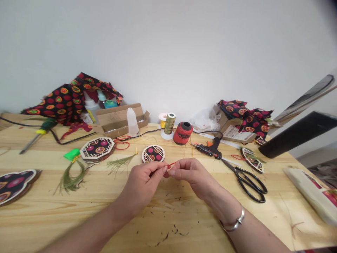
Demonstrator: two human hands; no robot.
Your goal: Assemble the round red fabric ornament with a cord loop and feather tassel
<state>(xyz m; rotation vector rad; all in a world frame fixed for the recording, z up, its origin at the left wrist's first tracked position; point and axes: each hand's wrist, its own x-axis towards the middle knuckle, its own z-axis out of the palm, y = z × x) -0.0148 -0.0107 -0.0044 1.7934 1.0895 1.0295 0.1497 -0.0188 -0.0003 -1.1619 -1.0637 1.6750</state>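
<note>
Both hands meet over the middle of the wooden table, fingertips close together. My left hand (147, 186) is closed in a pinch on a red cord (171, 165). The same short piece of cord is pinched by my right hand (191, 172), which wears a silver bracelet at the wrist. Fingers hide most of the cord. Just beyond my left hand lies a round pale-framed ornament (153, 153) with dark patterned fabric inside. Farther back stand a red thread spool (183, 133) and an olive-gold thread cone (170, 123).
Black-handled scissors (251, 184) and a glue gun (212, 148) lie to the right. At left are an octagonal ornament (97, 149), a green tassel (71, 175) and a screwdriver (38, 135). A cardboard box (113, 124) and white bottle (132, 122) stand behind. Dark scraps dot the front.
</note>
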